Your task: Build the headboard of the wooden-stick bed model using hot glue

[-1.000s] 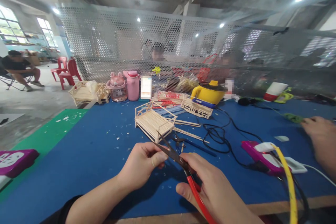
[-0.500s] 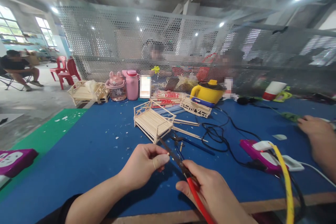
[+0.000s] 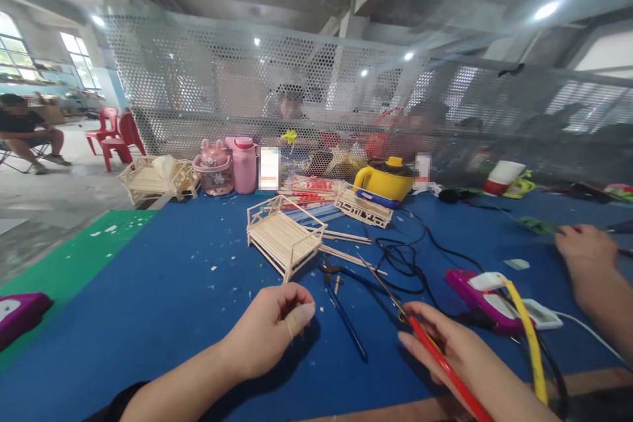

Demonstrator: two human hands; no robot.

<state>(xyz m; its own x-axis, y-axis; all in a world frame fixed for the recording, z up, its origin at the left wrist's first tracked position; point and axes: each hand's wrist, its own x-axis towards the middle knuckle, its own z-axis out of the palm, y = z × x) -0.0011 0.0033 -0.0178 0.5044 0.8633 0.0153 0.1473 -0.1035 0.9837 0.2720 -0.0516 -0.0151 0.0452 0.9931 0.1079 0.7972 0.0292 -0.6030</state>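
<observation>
My left hand (image 3: 277, 323) is closed in a pinch above the blue table, thumb against fingers; whatever is between the tips is too small to make out. In my right hand (image 3: 455, 349) are red-handled scissors (image 3: 425, 333), their dark pointed blades aimed away from me to the upper left. A small bench-like model of thin wooden sticks (image 3: 284, 237) stands just beyond my left hand. Blue-handled pliers (image 3: 343, 316) lie with spread handles between my two hands. Loose wooden sticks (image 3: 346, 250) reach out from behind the model.
Another stick model (image 3: 363, 208) leans near a yellow pot (image 3: 390, 181). A third model (image 3: 158, 181) stands at the far left beside pink bottles (image 3: 244, 168). Black cable (image 3: 405, 264) runs to a purple power strip (image 3: 484, 300). Another person's hand (image 3: 588, 250) rests at right.
My right hand has drawn the scissors away to the right, apart from my left hand. The left hand keeps its pinch. The view has shifted slightly.
</observation>
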